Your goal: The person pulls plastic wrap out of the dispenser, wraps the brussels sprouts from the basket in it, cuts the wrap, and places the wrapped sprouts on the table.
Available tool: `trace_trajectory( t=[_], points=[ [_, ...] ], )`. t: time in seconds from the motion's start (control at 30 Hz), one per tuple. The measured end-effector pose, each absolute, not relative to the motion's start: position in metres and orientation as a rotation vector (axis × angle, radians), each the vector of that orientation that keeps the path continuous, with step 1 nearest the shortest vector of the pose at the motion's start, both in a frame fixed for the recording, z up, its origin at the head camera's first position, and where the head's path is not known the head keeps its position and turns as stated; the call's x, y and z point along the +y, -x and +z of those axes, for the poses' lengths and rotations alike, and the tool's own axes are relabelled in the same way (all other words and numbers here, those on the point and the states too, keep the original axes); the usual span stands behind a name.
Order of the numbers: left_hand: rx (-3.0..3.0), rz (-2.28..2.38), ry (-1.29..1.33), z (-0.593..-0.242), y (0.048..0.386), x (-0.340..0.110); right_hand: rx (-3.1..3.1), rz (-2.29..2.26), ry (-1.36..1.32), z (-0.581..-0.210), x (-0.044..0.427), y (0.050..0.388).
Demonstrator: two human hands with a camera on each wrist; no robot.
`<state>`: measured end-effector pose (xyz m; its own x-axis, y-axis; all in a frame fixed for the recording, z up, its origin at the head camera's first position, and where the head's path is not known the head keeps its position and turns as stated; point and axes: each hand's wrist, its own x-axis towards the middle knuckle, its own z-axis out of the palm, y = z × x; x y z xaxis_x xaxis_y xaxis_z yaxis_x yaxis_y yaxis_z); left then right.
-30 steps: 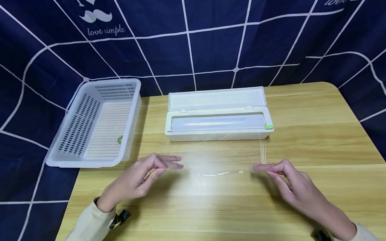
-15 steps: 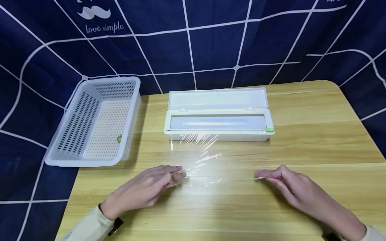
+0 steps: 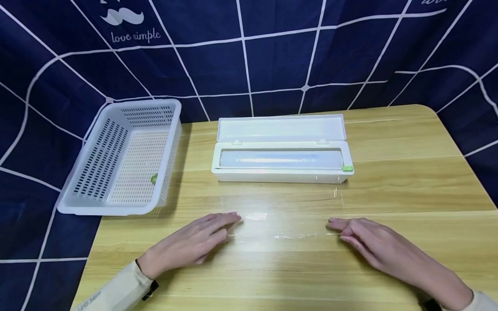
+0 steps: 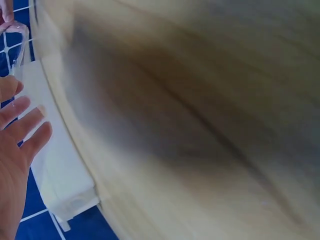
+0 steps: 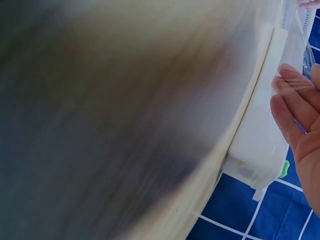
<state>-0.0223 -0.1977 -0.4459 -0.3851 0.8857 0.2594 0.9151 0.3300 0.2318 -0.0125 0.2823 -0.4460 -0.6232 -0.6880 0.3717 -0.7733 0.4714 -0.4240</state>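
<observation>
A sheet of clear plastic wrap [image 3: 280,224] stretches between my two hands, its front edge catching the light. My left hand [image 3: 190,244] pinches its left corner at the thumb and forefinger, the other fingers fairly straight. At the right corner, my right hand [image 3: 379,244] pinches the film between thumb and forefinger. Beyond the hands stands a white wrap dispenser box [image 3: 284,176], its lid [image 3: 281,128] up. The roll of wrap [image 3: 281,159] lies inside it. A green slide cutter [image 3: 347,168] sits at the right end of its front rim. Both wrist views show the pinching fingertips only partly.
A white perforated basket [image 3: 165,181] stands at the left of the wooden table [image 3: 408,181], with a small green piece [image 3: 154,178] on its floor. Behind the table hangs a dark blue cloth [image 3: 280,65] with white lines.
Both hands have come slightly nearer to me, drawing out the film. The left hand has turned flatter. Wrinkles seen in the film half a second ago have smoothed out.
</observation>
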Motion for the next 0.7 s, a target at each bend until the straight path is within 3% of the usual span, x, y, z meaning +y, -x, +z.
trace_trajectory(
  t=[0.7],
  points=[
    [-2.444, -0.34, 1.706, -0.469, 0.029, -0.205, -2.61, 0.695, -1.366, -0.458, 0.283, 0.017]
  ],
)
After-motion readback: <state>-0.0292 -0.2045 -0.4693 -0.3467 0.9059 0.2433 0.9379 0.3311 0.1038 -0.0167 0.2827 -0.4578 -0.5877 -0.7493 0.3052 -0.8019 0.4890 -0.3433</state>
